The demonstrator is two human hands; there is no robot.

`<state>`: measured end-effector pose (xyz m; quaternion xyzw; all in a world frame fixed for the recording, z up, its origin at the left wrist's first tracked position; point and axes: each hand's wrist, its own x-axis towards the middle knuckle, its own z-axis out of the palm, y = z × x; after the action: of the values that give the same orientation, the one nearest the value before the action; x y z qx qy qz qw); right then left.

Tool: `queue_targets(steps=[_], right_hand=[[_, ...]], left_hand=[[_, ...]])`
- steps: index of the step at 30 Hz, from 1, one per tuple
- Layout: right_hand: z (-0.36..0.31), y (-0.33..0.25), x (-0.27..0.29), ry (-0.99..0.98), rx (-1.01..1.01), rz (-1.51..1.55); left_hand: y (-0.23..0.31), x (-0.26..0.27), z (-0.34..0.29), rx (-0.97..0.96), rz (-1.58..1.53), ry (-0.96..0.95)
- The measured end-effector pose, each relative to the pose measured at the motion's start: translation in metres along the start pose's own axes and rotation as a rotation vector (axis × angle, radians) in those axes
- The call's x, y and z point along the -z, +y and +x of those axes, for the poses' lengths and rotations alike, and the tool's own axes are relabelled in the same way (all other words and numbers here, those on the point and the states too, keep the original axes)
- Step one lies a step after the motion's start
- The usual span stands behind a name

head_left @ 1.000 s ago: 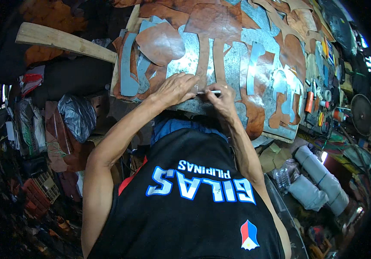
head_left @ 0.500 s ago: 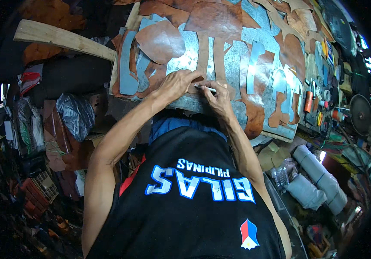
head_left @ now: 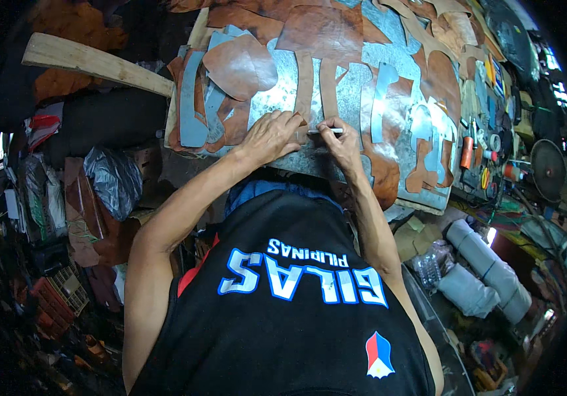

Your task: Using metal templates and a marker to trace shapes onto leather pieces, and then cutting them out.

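Note:
My left hand (head_left: 271, 137) is at the near edge of the worktable, its fingers curled over the lower end of a brown leather piece (head_left: 303, 86). The thumb sits below the fingers, and part of the leather end is hidden beneath them. Just to the right, my right hand (head_left: 343, 146) pinches a white pen-like marker (head_left: 326, 131). Its tip points left, toward the leather between both hands. A second narrow leather strip (head_left: 329, 89) runs alongside, up to a broad brown piece (head_left: 323, 30).
The metal-topped table (head_left: 283, 69) bears several leather cutouts and grey curved templates (head_left: 194, 99). A wooden plank (head_left: 99, 64) juts out at the left. Tools and an orange cylinder (head_left: 467, 152) crowd the right side. Rolled grey material (head_left: 488, 261) lies lower right.
My right hand has turned, and the marker now lies more level, a little farther from the left hand. My left hand's fingers have shifted slightly left and bent down over the leather.

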<state>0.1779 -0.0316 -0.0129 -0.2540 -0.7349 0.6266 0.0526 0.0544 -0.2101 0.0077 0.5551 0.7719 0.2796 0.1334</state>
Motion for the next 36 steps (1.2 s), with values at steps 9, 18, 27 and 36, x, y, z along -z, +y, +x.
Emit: queue_targets(steps=[9,18,27,36], right_hand=[[0.005,-0.001,0.006,-0.039,0.008,-0.016],[0.002,-0.009,0.009,-0.047,-0.023,0.09],[0.005,-0.007,-0.002,-0.053,0.235,-0.414],[0.004,-0.01,0.003,-0.073,0.051,-0.209]], left_hand=[[-0.013,-0.005,0.001,-0.01,-0.055,0.073],[-0.024,0.001,0.003,-0.045,-0.155,0.015],[-0.016,-0.002,-0.001,-0.073,-0.07,0.069],[-0.013,-0.001,0.0,-0.048,-0.084,0.054]])
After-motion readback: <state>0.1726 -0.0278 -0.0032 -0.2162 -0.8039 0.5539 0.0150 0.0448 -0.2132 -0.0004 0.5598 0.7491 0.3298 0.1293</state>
